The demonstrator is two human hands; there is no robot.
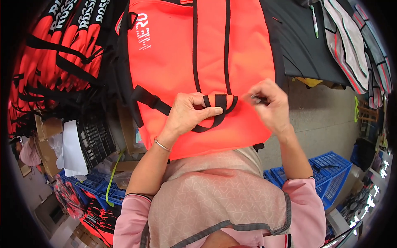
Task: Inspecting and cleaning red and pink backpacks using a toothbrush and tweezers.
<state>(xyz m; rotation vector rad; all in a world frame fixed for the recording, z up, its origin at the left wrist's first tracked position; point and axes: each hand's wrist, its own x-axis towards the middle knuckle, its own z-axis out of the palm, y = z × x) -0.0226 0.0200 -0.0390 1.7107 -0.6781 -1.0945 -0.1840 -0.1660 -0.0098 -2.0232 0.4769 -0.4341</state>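
Broadly, an orange-red backpack [173, 62] lies flat before the person, its long axis running near to far, its near end against the apron [215, 194]. The left hand [184, 113] reaches in from the near left, thumb and forefinger pinching a small black-edged flap [211, 100]; the right hand [271, 107] is raised to the right, apart from the flap, its fingers curled around something. So the left hand is the nearer one, touching; the flap extends rightward from its pinch, at the near end of two black trim lines [227, 49]. A black webbing strip [221, 100] crosses the flap near to far, just under the thumb tip. The right hand's small dark tool [259, 99] is too blurred to identify.
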